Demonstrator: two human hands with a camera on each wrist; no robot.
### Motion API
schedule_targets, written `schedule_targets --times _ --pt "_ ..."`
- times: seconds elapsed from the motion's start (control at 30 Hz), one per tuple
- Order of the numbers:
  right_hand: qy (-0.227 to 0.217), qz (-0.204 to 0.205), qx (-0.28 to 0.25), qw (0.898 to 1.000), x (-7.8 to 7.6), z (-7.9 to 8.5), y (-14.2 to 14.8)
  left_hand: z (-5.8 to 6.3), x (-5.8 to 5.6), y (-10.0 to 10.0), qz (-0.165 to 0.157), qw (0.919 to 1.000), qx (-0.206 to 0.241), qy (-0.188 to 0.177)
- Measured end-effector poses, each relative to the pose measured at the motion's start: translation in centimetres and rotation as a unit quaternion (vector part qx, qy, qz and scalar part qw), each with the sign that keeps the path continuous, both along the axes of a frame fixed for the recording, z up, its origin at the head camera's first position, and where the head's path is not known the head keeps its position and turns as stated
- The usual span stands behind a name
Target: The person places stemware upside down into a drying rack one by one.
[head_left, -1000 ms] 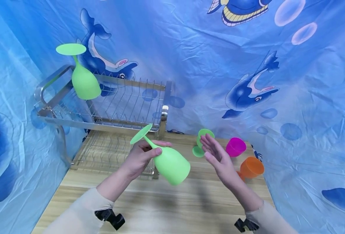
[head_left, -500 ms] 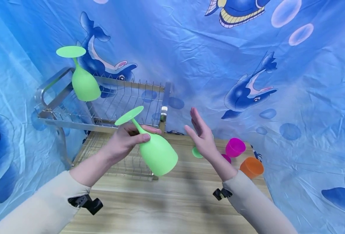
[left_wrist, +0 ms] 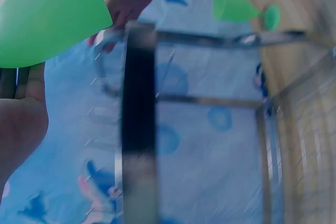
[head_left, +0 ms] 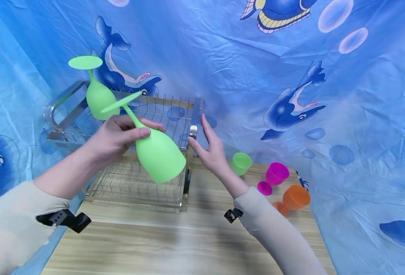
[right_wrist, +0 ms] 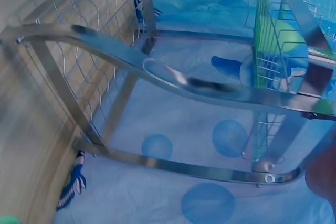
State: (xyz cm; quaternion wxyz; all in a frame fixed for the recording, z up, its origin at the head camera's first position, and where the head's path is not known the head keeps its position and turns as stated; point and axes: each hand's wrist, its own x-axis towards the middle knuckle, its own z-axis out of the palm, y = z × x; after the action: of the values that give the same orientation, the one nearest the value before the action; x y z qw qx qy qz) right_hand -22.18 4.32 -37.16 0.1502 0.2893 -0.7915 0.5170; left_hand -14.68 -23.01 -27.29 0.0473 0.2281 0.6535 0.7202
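Observation:
In the head view my left hand [head_left: 111,139] holds a light green plastic wine glass [head_left: 159,156] near its stem. The glass is tilted, base up and mouth down to the right, in front of the upper tier of a metal dish rack [head_left: 193,131]. Its bowl [left_wrist: 52,19] fills the upper left of the left wrist view. My right hand [head_left: 213,151] is empty, fingers extended and thumb apart, with its fingertips right at the rack's right end. A second green wine glass [head_left: 97,95] stands upside down on the upper tier at the left.
Lying on the wooden table [head_left: 137,236] at the right are a green goblet [head_left: 241,164], a magenta goblet [head_left: 277,173] and an orange goblet [head_left: 296,197]. A blue dolphin-print curtain [head_left: 237,95] surrounds the table.
My left hand has carried the green wine glass up and left, toward the rack's upper tier. My right hand has moved left from above the goblets to the rack's right end.

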Motion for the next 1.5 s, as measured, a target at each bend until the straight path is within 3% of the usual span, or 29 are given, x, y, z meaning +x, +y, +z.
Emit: schedule_targets --times 0.17,0.37,0.5,0.63,0.73,0.83,0.93,1.17,1.5 --pt "0.001 -0.026 0.005 1.0 -0.1 -0.6 -1.0 2.8 -1.2 -2.2 0.035 0.9993 -0.012 -0.006" --pt "0.017 -0.035 -0.021 0.999 -0.3 -0.9 -1.9 5.8 -3.2 -4.2 0.116 0.9915 -0.06 -0.006" --pt "0.034 -0.048 -0.017 0.998 -0.4 -1.2 -2.1 7.0 -5.1 -5.0 0.184 0.9747 -0.127 0.008" --pt "0.04 -0.052 -0.023 0.998 -0.4 -1.3 -2.2 7.6 -7.3 -5.5 0.254 0.9449 -0.207 0.005" --pt "0.038 -0.055 -0.029 0.997 -0.4 -1.4 -2.3 7.8 -8.8 -5.8 0.274 0.9304 -0.244 0.003" --pt "0.039 -0.056 -0.031 0.997 -0.5 -1.6 -2.4 7.7 -10.1 -6.2 0.273 0.9258 -0.261 0.002" --pt "0.046 -0.056 -0.03 0.997 -0.5 -1.6 -2.5 7.3 -11.2 -6.5 0.277 0.9148 -0.294 0.014" --pt "0.06 -0.056 -0.034 0.996 -0.6 -1.6 -2.7 6.2 -12.6 -6.6 0.285 0.8941 -0.345 0.016" --pt "0.056 -0.055 -0.031 0.996 -0.6 -1.6 -2.5 3.8 -14.1 -7.3 0.285 0.8832 -0.372 -0.021"
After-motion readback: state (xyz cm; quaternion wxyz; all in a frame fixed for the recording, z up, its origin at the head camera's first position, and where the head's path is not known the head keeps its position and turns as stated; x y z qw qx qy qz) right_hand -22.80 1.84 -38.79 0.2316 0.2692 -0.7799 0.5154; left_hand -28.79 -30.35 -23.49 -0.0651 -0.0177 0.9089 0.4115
